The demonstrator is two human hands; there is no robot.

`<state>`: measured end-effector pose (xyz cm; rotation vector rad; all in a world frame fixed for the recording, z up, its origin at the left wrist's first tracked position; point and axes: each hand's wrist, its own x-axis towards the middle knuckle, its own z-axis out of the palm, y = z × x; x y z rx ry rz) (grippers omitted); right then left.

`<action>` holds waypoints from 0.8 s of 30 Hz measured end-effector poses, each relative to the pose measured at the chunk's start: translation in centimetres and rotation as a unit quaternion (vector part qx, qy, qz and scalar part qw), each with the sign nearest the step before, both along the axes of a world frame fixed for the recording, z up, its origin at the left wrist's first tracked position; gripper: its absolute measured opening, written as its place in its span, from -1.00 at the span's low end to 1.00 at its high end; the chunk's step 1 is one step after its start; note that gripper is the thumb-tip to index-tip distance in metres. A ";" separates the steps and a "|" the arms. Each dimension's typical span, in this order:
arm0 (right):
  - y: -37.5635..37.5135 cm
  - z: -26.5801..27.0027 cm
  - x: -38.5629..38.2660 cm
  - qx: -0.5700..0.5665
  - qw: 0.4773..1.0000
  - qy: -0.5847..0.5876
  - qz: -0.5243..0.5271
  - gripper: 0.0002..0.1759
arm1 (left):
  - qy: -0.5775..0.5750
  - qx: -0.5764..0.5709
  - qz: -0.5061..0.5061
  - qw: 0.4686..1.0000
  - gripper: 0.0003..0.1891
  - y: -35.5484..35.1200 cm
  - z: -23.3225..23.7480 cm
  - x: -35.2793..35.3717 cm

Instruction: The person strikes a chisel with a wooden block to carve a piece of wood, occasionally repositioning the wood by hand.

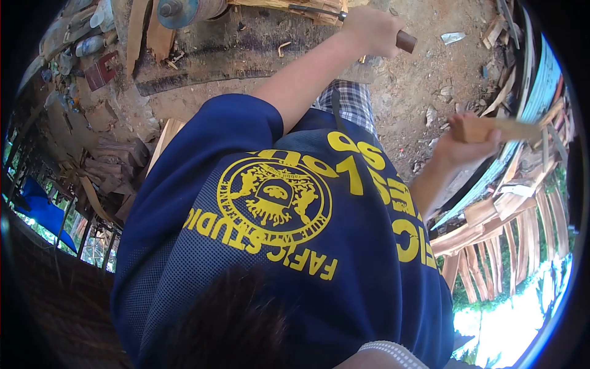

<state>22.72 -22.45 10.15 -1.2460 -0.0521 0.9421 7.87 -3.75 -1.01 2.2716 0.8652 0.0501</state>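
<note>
**Chisel (406, 42) and wooden piece (482, 130) gripped beyond a navy shirt (369, 295) reading "FAFIC STUDIO"**

The wearer's shirt carries yellow lettering (310, 263), upside down from this view: "FAFIC STUDIO" beside a round seal (273, 197), where "RULE" can be made out. "FIC" repeats in larger letters near the shirt's right side; other words are lost in folds. Above the shirt, the left hand (373, 31) is closed around the chisel's brown handle, its blade over rough timber (270, 5); contact is unclear. Right of the shirt, the blurred right hand (470, 144) wraps the pale wooden piece. Plaid shorts (356, 104) show just above the shirt; farther up, left of them, lies a dark board (215, 52).
</note>
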 end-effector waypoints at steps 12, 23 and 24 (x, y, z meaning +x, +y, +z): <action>1.6 0.1 -2.9 -0.125 0.982 0.021 -0.137 -0.50 | 0.060 0.020 -0.046 0.997 -0.71 -0.7 -1.0 -0.2; -0.1 0.5 0.2 -0.175 0.981 0.080 0.040 -0.54 | 0.032 0.051 -0.051 0.997 -0.69 -1.2 -1.9 -0.5; -0.3 0.8 0.5 -0.149 0.987 0.064 -0.018 -0.53 | 0.034 0.045 -0.051 0.997 -0.68 -1.2 -1.9 -0.4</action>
